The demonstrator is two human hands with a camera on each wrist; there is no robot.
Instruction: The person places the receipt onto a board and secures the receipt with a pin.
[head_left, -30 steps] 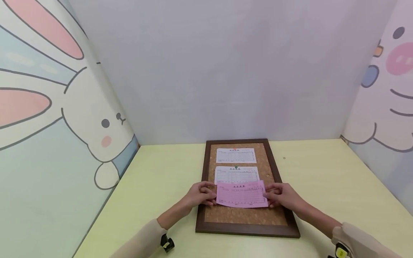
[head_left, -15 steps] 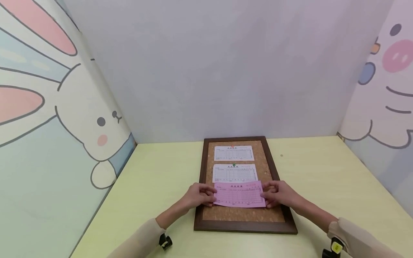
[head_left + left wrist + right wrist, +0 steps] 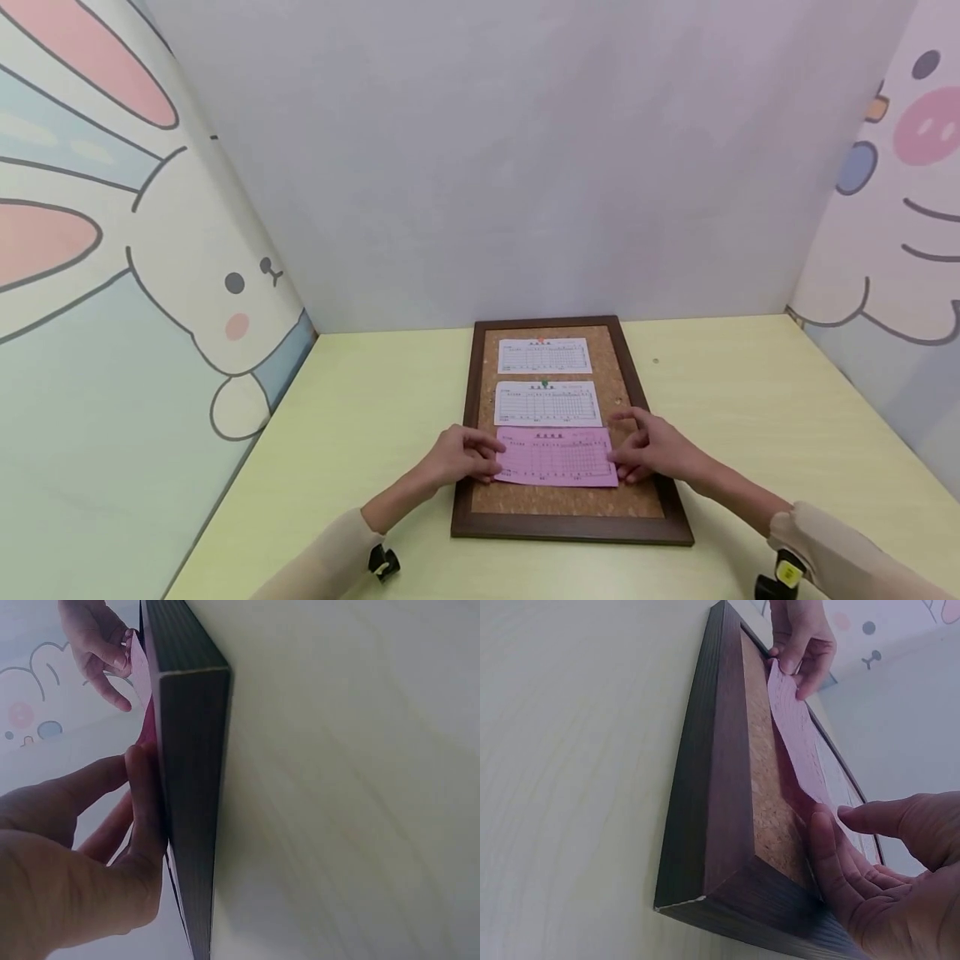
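A pink printed slip (image 3: 555, 462) lies over the lower part of a framed corkboard (image 3: 570, 527), just below a white slip (image 3: 547, 405). My left hand (image 3: 463, 455) pinches its left edge. At the right edge my right hand (image 3: 660, 448) holds the slip between thumb and fingers, its index finger lifted off the paper. In the right wrist view the pink slip (image 3: 795, 731) bows slightly and stands a little off the cork between the two hands. The left wrist view shows mostly the dark frame (image 3: 191, 772), hiding most of the paper.
Another white slip (image 3: 543, 357) sits higher on the board. A red pin (image 3: 542, 340) and a green pin (image 3: 545, 383) mark the tops of the white slips. The board lies on a pale yellow table (image 3: 360, 392) against a grey wall (image 3: 480, 167).
The pink slip has moved slightly down, off the bottom of the lower white slip, and looks flatter. My right index finger has lifted from it. The left hand keeps its hold.
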